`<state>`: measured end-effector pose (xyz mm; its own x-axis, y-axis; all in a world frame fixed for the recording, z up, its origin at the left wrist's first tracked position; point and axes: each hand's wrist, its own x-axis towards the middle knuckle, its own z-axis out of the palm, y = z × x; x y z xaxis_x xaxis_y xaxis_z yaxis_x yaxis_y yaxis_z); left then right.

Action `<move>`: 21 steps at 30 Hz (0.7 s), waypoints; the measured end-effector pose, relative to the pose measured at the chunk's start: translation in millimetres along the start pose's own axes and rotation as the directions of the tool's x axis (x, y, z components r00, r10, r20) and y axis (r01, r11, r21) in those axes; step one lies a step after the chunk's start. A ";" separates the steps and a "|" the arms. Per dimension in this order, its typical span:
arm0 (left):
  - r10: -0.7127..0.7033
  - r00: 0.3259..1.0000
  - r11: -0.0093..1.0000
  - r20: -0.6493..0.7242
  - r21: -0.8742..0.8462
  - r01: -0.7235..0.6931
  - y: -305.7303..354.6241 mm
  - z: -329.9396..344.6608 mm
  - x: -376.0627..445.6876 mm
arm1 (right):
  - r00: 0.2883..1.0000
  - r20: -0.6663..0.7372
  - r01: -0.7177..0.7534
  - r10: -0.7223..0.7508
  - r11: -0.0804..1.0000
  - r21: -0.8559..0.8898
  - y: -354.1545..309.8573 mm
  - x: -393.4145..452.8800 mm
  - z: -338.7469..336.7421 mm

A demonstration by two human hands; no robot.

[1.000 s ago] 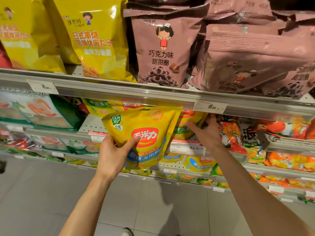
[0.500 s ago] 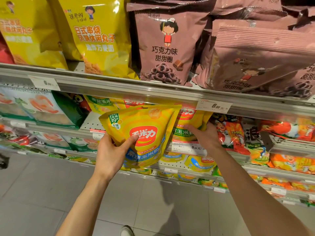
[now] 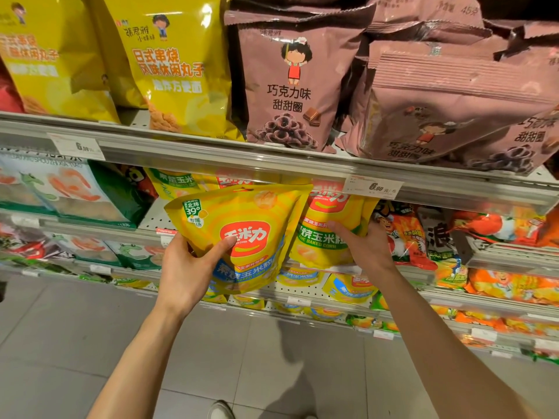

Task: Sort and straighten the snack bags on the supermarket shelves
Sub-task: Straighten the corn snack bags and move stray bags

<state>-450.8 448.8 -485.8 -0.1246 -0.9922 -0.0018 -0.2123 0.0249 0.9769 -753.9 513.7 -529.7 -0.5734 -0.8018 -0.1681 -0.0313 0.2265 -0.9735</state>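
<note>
From my remote seat I saw the left hand [image 3: 184, 267] gripping a glossy yellow baked-corn pouch with a red oval logo [image 3: 245, 237], thumb laid across its front and the other fingers curled behind its lower left corner; the pouch hung tilted in the air just in front of the second shelf, off the boards. The right hand [image 3: 361, 247] rested against a second yellow corn pouch standing on that shelf [image 3: 326, 231], thumb across its face and fingers wrapped round its right edge, so it was grasping the pouch. That bag stood upright on a white perforated metal shelf board [image 3: 154, 219], just beside an orange snack bag with a cartoon figure [image 3: 402, 234]. To the left on the same level lay a green and white prawn-cracker bag [image 3: 87, 192]. Above ran a grey metal shelf rail [image 3: 242, 161] carrying a white price label [image 3: 373, 187]. The top shelf bore tall yellow foil bags with red lettering [image 3: 175, 65] and an upright mauve-brown chocolate ring bag [image 3: 290, 83], with further mauve bags slumped sideways [image 3: 453, 110] to its right. Lower tiers held more yellow and orange packets. Underfoot were pale grey floor tiles [image 3: 60, 343].
</note>
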 end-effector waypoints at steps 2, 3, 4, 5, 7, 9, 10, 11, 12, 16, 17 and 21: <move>0.000 1.000 1.000 -0.003 0.006 0.000 0.1 -0.9 -0.3 | 1.000 0.026 -0.006 0.006 1.000 -0.003 3.5 -4.2 -1.5; -0.002 1.000 1.000 -0.005 0.009 0.002 0.7 -1.4 -0.5 | 1.000 0.031 0.000 0.000 1.000 0.001 3.3 -6.5 -2.0; -0.002 1.000 1.000 -0.005 0.010 0.002 1.3 -2.2 -1.0 | 1.000 0.027 0.005 -0.005 1.000 0.006 2.0 -9.5 -2.2; -0.002 1.000 1.000 -0.004 0.009 0.002 1.5 -3.1 -1.2 | 1.000 0.026 0.010 -0.010 1.000 0.010 0.9 -12.7 -3.0; -0.001 1.000 1.000 0.001 0.009 0.001 2.1 -5.6 -2.2 | 0.999 0.036 0.008 -0.008 1.000 0.004 -0.4 -20.4 -4.1; -0.002 1.000 1.000 0.012 0.009 0.002 3.2 -9.2 -4.2 | 0.999 0.051 -0.002 0.003 1.000 -0.023 0.1 -28.5 -5.9; -0.004 1.000 1.000 0.017 0.009 0.003 3.5 -11.1 -5.0 | 0.998 0.060 -0.003 0.005 0.999 -0.032 0.6 -32.4 -6.6; -0.006 1.000 1.000 0.023 0.010 0.006 3.6 -13.4 -6.1 | 0.998 0.069 -0.008 0.011 0.999 -0.035 2.6 -36.5 -6.9; -0.008 1.000 1.000 0.030 0.013 0.008 3.3 -15.7 -7.2 | 0.997 0.075 -0.020 0.023 0.999 -0.038 5.1 -40.9 -7.1; -0.005 0.999 0.999 0.034 0.041 0.004 0.8 -25.5 -11.6 | 0.996 0.077 -0.049 0.054 0.997 -0.066 21.1 -55.6 -8.4; -0.005 0.999 0.999 0.035 0.048 0.003 -0.3 -27.2 -12.5 | 0.995 0.079 -0.059 0.066 0.995 -0.085 24.6 -58.3 -10.2; -0.006 0.999 0.997 0.040 0.075 0.003 -5.2 -28.9 -15.4 | 0.988 0.091 -0.109 0.121 0.986 -0.127 40.0 -66.0 -26.8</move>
<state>-419.8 460.5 -484.7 -0.1617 -0.9867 -0.0159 -0.2845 0.0312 0.9582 -739.3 590.6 -553.4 -0.4958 -0.8157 -0.2979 -0.0723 0.3807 -0.9219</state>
